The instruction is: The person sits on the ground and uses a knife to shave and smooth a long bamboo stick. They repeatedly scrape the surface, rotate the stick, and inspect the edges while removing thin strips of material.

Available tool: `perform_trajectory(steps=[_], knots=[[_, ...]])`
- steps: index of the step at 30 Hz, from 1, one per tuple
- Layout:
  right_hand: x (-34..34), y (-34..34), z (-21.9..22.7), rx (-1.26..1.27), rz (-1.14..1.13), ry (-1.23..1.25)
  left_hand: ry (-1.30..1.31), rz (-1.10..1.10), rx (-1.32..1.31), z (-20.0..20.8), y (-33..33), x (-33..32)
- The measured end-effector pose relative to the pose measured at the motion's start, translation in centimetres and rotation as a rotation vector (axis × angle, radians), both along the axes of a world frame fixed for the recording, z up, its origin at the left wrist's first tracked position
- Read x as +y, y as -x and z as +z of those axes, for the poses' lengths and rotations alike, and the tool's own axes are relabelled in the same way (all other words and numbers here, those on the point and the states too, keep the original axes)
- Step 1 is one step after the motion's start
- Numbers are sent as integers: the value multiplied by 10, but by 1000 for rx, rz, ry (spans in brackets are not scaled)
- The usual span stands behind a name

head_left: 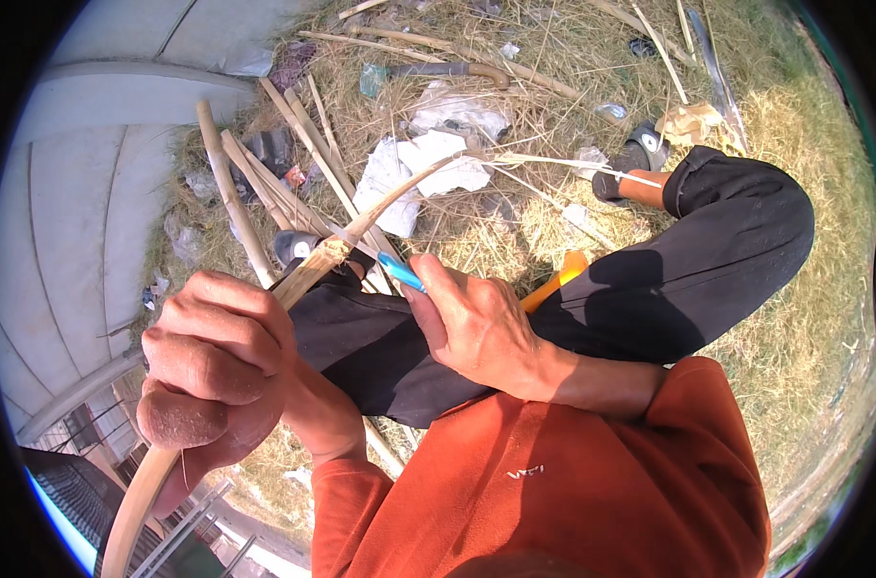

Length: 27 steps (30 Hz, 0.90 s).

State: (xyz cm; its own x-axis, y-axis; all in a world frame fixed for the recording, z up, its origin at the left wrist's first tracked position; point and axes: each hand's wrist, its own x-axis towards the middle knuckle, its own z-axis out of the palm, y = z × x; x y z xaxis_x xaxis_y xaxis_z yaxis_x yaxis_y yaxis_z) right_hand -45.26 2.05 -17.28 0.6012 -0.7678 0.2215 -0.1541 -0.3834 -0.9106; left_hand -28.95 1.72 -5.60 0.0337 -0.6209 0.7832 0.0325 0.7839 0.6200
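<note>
A long split bamboo strip (399, 200) runs from the lower left up toward the middle, with a rough, frayed node (330, 252) along it. My left hand (218, 361) is wrapped tightly round the strip below that node. In my right hand (476, 323) is a knife with a blue handle (400, 273). Its pale, narrow blade (354, 241) lies against the strip close to the node. The strip's far end narrows over some white sheeting. My right fingers partly cover the knife's handle.
Several bamboo poles (234, 193) lie on dry grass at the left, beside a pale panelled wall (67, 222). A tool with a curved wooden handle (486, 72) rests farther off. White plastic sheeting (428, 169) lies between my feet. An orange-yellow piece (558, 279) sits against my trouser leg.
</note>
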Motion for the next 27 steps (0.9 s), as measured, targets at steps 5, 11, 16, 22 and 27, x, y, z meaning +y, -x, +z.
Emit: perform_trajectory(steps=[5, 11, 16, 22, 27], knots=[[0, 0, -1, 90, -13, -58, 4, 61, -23, -1, 8, 0], [-43, 17, -74, 438, -110, -202, 49, 77, -12, -5, 14, 3], [-24, 17, 9, 4, -2, -241, 18, 47, -7, 0, 4, -1], [-11, 5, 18, 21, 31, -101, 10, 50, -28, 0, 7, -3], [-6, 2, 15, 14, -10, -124, 10, 68, -11, -1, 7, -1]])
